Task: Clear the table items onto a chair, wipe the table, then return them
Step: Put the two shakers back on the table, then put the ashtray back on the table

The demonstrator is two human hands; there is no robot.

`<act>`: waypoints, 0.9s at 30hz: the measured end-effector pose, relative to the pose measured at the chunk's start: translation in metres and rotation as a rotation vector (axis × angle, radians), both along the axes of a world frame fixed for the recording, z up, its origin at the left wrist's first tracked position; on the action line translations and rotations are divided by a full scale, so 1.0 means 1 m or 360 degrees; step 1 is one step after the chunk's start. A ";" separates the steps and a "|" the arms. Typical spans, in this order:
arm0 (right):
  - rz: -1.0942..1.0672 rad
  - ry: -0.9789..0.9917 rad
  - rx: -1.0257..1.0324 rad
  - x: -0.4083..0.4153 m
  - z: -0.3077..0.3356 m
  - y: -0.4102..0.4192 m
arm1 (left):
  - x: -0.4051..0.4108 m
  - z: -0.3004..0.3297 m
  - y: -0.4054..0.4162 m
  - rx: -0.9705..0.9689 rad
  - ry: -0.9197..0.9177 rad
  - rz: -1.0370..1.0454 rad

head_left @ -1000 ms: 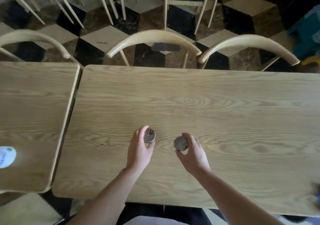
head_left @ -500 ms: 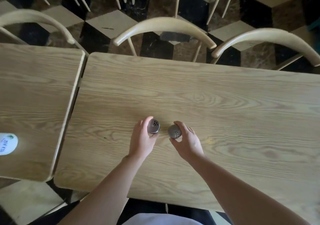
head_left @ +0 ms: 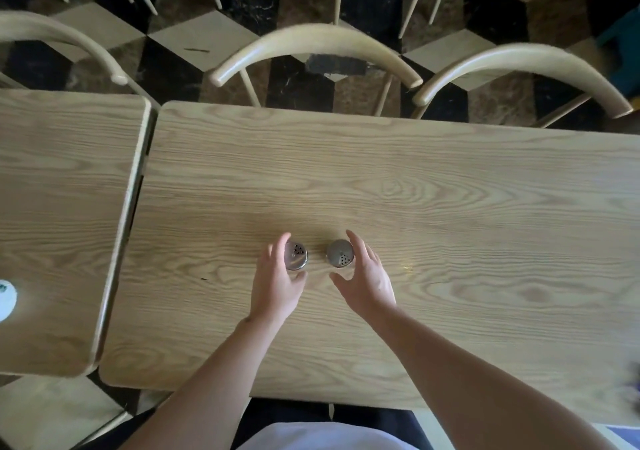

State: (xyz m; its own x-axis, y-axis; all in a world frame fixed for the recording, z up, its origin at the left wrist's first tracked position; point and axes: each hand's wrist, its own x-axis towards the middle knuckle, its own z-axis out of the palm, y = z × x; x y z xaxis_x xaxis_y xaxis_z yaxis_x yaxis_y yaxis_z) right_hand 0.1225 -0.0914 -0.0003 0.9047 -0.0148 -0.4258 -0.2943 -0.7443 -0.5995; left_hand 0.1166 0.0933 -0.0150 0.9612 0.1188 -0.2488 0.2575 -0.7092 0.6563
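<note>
Two small shakers with metal lids are seen standing upright on the wooden table point(head_left: 398, 172), near its middle and close beside each other, with a small gap between them. The left shaker point(head_left: 296, 255) is partly covered by the left hand point(head_left: 277, 283); the fingers are loosely spread around its left side, and it cannot be told whether they touch it or only lie beside it. The right shaker point(head_left: 340, 253) is flanked by the right hand point(head_left: 367, 281), whose fingers are spread wide and relaxed just beside its right side, not closed on it. A second table point(head_left: 62, 214) is placed just to the left, and a white round object point(head_left: 6, 299) lies at its left edge. Curved chair backs point(head_left: 315, 43) are seen behind the far edge of the table.
</note>
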 end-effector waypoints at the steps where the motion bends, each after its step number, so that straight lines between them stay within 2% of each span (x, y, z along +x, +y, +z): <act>1: -0.0032 0.0036 0.0003 -0.004 0.000 -0.003 | -0.003 0.001 0.002 -0.0007 0.0042 0.0015; 5: -0.0126 0.0133 -0.0098 -0.038 0.001 -0.017 | -0.024 0.002 0.009 0.0038 0.0078 0.0103; 8: -0.0255 0.0197 -0.0133 -0.074 0.005 -0.026 | -0.050 0.010 0.006 0.0087 -0.0022 0.0005; 11: -0.0440 0.0222 -0.0093 -0.116 0.015 -0.042 | -0.081 0.018 -0.001 0.0046 -0.0056 -0.0289; 15: -0.0569 0.0479 -0.0164 -0.202 0.024 -0.078 | -0.118 0.020 -0.017 0.0054 0.0300 -0.0795; 18: -0.0408 0.0744 -0.0342 -0.278 0.034 -0.104 | -0.135 0.020 -0.040 0.0191 0.0557 -0.1109; 20: -0.0341 0.0923 -0.0352 -0.328 0.040 -0.116 | -0.142 0.021 -0.056 0.0334 0.0622 -0.1283; 23: -0.0593 0.1038 -0.0289 -0.395 0.043 -0.132 | -0.152 0.029 -0.087 0.0462 0.0617 -0.1454; 27: -0.1002 0.1032 -0.0114 -0.473 0.033 -0.141 | -0.179 0.043 -0.133 0.0588 0.0610 -0.1632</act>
